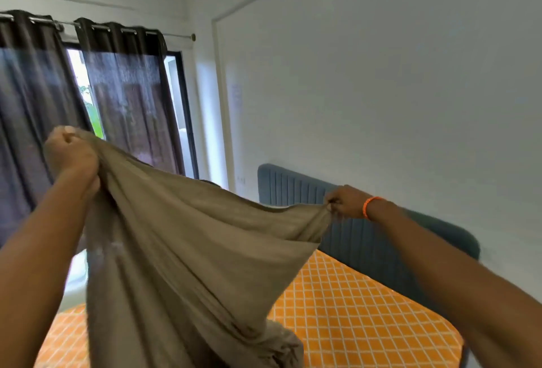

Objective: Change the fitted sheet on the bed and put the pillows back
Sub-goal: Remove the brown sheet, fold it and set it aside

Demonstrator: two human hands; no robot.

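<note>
I'm looking into a home bedroom: a bed (366, 315) with a padded blue headboard (296, 188) at lower right, dark curtains (123, 89) (on a rod) upper left, plain white walls (381, 89).

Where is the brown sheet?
The sheet hangs mid-view, stretched between the left hand and right hand, above the orange mattress.

A person's left hand (72, 159) and right hand (344, 202), an orange band (370, 206) at its wrist, grip a taupe fabric sheet (187, 244) stretched in the air above an orange mattress with a white lattice pattern (366, 309), beside a blue-grey ribbed upholstered headboard (360, 238) and dark sheer eyelet curtains (123, 97).
</note>
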